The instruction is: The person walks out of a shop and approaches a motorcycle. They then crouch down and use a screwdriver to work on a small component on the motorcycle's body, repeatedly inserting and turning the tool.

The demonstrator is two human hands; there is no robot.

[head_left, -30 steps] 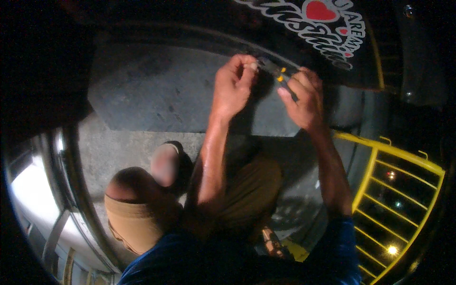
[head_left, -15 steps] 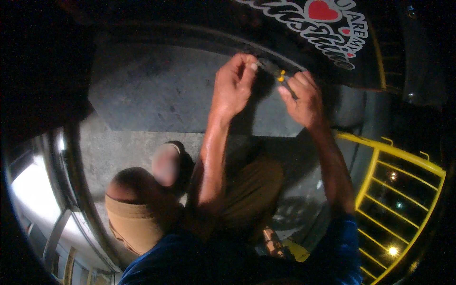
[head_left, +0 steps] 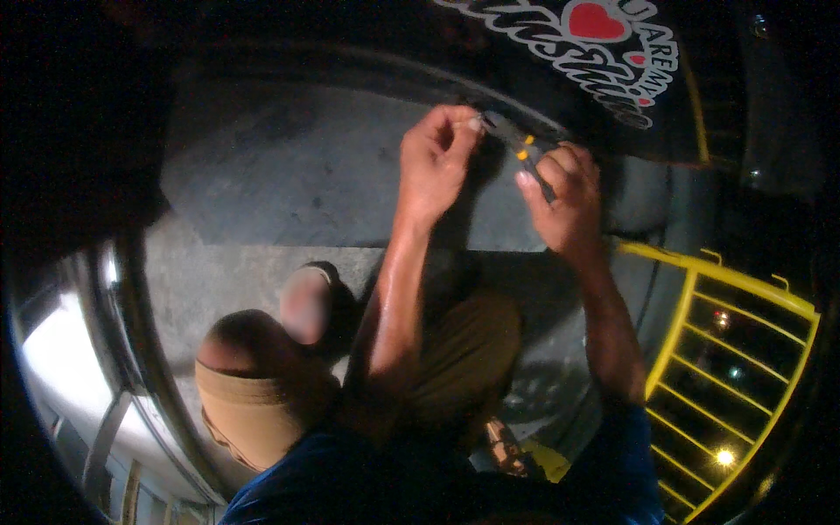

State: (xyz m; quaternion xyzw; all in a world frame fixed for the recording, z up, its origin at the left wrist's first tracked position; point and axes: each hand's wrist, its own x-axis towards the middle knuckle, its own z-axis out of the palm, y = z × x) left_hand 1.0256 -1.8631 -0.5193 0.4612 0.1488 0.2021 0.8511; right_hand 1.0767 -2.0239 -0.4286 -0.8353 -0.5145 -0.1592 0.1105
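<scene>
My right hand (head_left: 567, 197) is wrapped round the handles of a pair of pliers (head_left: 510, 134), dark grey with yellow marks near the pivot. The handles stand somewhat apart. Its jaws point up and left, close to the fingertips of my left hand (head_left: 435, 171). Thumb and forefinger of that hand are pinched together; what sits between them is too small to make out. Both hands are above a dark grey sheet (head_left: 280, 166), near the edge of a dark panel.
A black surface with a sticker bearing a red heart (head_left: 597, 21) lies beyond my right hand. To the right stands a yellow barred rack (head_left: 678, 328). My knee and foot are at lower left over concrete floor (head_left: 227, 276); a bright light (head_left: 66, 350) shines at far left.
Both hands have shifted slightly right and a little down. The pliers' handles are spread wider than before, and the jaws remain next to my left fingertips.
</scene>
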